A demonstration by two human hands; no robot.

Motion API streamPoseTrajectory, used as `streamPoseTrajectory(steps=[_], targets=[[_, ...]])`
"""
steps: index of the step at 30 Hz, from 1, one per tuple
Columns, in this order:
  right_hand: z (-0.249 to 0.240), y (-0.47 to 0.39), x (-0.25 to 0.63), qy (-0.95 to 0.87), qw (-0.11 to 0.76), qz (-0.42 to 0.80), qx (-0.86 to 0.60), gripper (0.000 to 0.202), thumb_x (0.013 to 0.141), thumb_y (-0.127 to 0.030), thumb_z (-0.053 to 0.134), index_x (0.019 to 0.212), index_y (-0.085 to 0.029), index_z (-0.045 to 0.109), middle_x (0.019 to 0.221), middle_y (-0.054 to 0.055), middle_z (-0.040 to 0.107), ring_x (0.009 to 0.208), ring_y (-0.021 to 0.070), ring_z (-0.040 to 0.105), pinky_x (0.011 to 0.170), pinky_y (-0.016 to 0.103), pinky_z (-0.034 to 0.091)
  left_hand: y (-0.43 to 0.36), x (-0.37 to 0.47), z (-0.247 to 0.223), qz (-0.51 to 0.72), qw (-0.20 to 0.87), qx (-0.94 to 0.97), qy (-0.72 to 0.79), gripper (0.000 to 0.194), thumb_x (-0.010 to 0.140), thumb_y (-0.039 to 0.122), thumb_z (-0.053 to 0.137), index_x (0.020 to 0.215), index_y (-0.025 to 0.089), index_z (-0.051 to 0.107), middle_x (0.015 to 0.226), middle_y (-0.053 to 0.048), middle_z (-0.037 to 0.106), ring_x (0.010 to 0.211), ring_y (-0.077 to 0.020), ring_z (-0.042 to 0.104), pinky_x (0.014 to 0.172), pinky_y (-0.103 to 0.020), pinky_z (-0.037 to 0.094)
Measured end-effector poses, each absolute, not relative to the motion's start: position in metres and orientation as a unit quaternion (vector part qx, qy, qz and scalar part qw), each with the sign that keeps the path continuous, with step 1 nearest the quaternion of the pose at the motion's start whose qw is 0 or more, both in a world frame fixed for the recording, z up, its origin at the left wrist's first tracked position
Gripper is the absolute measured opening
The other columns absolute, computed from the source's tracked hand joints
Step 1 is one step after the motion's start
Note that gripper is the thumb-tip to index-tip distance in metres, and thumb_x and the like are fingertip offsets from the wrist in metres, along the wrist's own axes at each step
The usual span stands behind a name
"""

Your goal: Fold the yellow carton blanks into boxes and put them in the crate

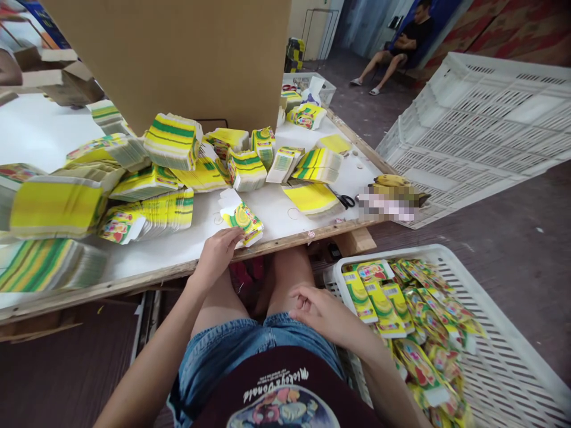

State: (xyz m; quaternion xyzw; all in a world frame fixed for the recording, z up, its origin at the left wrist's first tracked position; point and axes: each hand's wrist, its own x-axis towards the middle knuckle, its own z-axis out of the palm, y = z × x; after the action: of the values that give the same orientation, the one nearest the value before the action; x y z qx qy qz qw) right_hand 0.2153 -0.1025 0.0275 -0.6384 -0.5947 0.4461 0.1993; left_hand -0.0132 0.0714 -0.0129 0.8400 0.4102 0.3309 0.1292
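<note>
On the table's front edge lies a small yellow carton [246, 221] with a white flap raised at its far end. My left hand [220, 252] has its fingers closed together on the carton's near left edge; the thumb is partly hidden. My right hand [317, 310] hovers above my lap, its fingers loosely curled and nothing visible in them. Beside that hand, a white plastic crate [495, 356] holds many filled yellow cartons and packets [414, 321]. Behind the carton stand bundles of flat yellow cartons [247, 169], several of them leaning on each other.
Black-handled scissors [346, 201] lie by a flat yellow stack [312, 198]. Bananas [393, 181] sit at the table's right corner. A tall cardboard sheet [178, 59] blocks the view behind. White crates [482, 131] are stacked at right; a person [408, 38] sits beyond.
</note>
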Motion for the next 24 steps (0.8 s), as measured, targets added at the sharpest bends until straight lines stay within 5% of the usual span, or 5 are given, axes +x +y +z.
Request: streamPoseTrajectory(steps=[5, 9, 17, 20, 24], targets=[[0.028, -0.091, 0.203, -0.427, 0.45, 0.521, -0.586, 0.041, 0.085, -0.051, 0.059, 0.108, -0.018, 0.068, 0.092, 0.009, 0.074, 0.072, 0.0181, 0.063, 0.064, 0.03, 0.047, 0.041, -0.01, -0.008, 0.468, 0.063, 0.793, 0.385, 0.025, 0.094, 0.014, 0.044, 0.113, 0.014, 0.061, 0.115, -0.015, 0.07, 0.113, -0.0243, 0.065, 0.097, -0.043, 0.052], [0.027, -0.083, 0.2, -0.284, 0.594, 0.539, -0.526, 0.045, 0.081, -0.053, 0.067, 0.111, -0.019, 0.067, 0.092, 0.007, 0.075, 0.062, 0.0126, 0.059, 0.053, 0.024, 0.042, -0.007, 0.001, -0.001, 0.45, 0.108, 0.879, 0.114, 0.036, 0.089, 0.005, 0.052, 0.124, 0.012, 0.056, 0.118, -0.017, 0.069, 0.124, -0.0274, 0.057, 0.097, -0.044, 0.055], [0.004, -0.1, 0.19, -0.234, 0.606, 0.529, -0.546, 0.028, 0.073, -0.033, 0.079, 0.095, -0.022, 0.064, 0.08, 0.0, 0.073, 0.076, 0.0157, 0.067, 0.075, 0.029, 0.051, -0.053, 0.03, -0.006, 0.532, 0.542, 0.581, 0.292, 0.05, 0.089, 0.023, 0.06, 0.138, 0.022, 0.049, 0.145, -0.014, 0.049, 0.135, -0.0289, 0.045, 0.111, -0.045, 0.04], [-0.002, -0.104, 0.181, -0.24, 0.591, 0.553, -0.536, 0.025, 0.074, -0.034, 0.078, 0.091, -0.021, 0.065, 0.083, 0.002, 0.073, 0.076, 0.0165, 0.068, 0.077, 0.031, 0.052, -0.05, 0.035, -0.002, 0.423, 0.764, 0.402, 0.277, 0.051, 0.086, 0.044, 0.062, 0.13, 0.019, 0.058, 0.136, -0.014, 0.058, 0.128, -0.0325, 0.052, 0.105, -0.044, 0.046], [-0.002, -0.105, 0.178, -0.273, 0.564, 0.565, -0.536, 0.025, 0.075, -0.037, 0.076, 0.092, -0.02, 0.069, 0.091, 0.005, 0.074, 0.082, 0.0191, 0.068, 0.081, 0.034, 0.052, -0.047, 0.034, -0.003, 0.348, 0.853, 0.323, 0.215, 0.052, 0.076, 0.049, 0.071, 0.115, 0.015, 0.068, 0.123, -0.016, 0.067, 0.115, -0.0337, 0.061, 0.095, -0.04, 0.051]])
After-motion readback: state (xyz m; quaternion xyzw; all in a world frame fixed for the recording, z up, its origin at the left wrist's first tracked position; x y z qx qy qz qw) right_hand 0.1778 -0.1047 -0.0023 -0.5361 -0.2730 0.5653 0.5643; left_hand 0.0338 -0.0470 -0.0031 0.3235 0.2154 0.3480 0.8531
